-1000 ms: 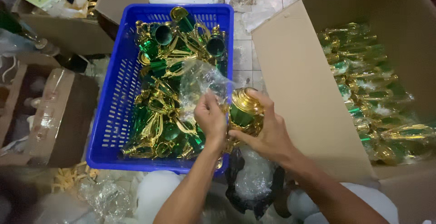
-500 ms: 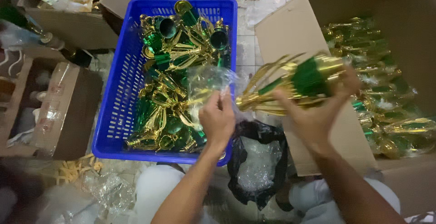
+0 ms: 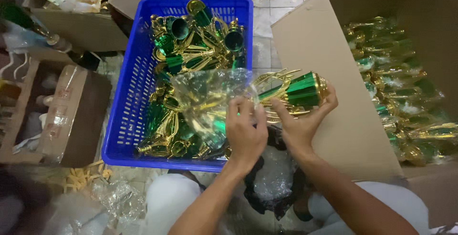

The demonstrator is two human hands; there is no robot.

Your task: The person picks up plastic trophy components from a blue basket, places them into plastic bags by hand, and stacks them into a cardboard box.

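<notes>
Holding a green-and-gold trophy [image 3: 296, 91] sideways, the right hand [image 3: 300, 123] now sits lower and nearer the left hand [image 3: 245, 132] than before. Left fingers [image 3: 236, 113] pinch a crinkled clear plastic bag [image 3: 210, 101] just beside the trophy's gold prongs. Blue basket [image 3: 129, 116] lies beyond the left fingers, cardboard box [image 3: 334, 73] beside the right.
</notes>
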